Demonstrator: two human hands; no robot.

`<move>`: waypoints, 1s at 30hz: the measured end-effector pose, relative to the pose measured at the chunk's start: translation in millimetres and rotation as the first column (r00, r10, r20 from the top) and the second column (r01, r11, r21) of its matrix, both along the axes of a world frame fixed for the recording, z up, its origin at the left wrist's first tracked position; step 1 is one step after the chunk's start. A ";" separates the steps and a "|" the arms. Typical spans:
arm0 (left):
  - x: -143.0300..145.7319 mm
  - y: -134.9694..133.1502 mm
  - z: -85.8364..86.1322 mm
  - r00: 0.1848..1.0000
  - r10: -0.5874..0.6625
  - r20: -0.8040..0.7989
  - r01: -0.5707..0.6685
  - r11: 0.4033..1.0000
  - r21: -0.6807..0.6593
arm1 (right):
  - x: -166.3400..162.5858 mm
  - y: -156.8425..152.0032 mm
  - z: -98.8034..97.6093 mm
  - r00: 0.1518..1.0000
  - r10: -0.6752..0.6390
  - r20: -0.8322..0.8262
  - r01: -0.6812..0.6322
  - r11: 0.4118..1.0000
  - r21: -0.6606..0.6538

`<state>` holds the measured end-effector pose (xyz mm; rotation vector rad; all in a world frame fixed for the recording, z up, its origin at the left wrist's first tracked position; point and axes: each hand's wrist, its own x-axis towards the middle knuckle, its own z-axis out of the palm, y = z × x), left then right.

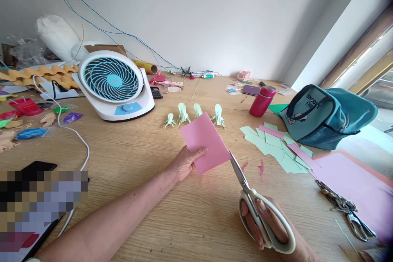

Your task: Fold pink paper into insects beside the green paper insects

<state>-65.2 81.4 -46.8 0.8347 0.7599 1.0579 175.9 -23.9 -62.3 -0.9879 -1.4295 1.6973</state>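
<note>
My left hand (186, 163) pinches a pink sheet of paper (206, 141) above the table, thumb on top and fingers underneath. Through the white handles of a pair of scissors (245, 186) go the fingers of my right hand (270, 217). The blade tips meet the right corner of the pink paper, and the blades look nearly closed. Just behind the paper stand several pale green folded paper figures (183, 113), one partly hidden by it. Pale green paper pieces (273, 143) lie to the right, with a few pink strips (301, 154) among them.
A white and blue fan (112, 82) stands at back left, its white cable (73, 129) crossing the table. On the right are a red bottle (263, 101), a teal bag (322, 116), large pink sheets (353, 184) and keys (336, 198). Craft scraps lie far left.
</note>
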 end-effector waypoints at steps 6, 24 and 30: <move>-0.7 1.2 -1.6 1.000 0.000 0.008 0.001 1.000 -0.014 | 5.8 1.3 -17.3 1.000 0.016 -0.006 -0.015 0.998 0.065; 6.0 -5.9 -7.2 0.997 -0.048 0.053 0.051 0.998 -0.046 | 2.6 -3.4 -1.8 1.000 -0.009 0.027 0.011 0.999 -0.049; 5.9 -6.0 -5.2 0.998 -0.043 0.043 0.045 0.998 -0.046 | 1.3 -4.8 1.5 0.999 -0.013 0.046 0.015 0.999 -0.044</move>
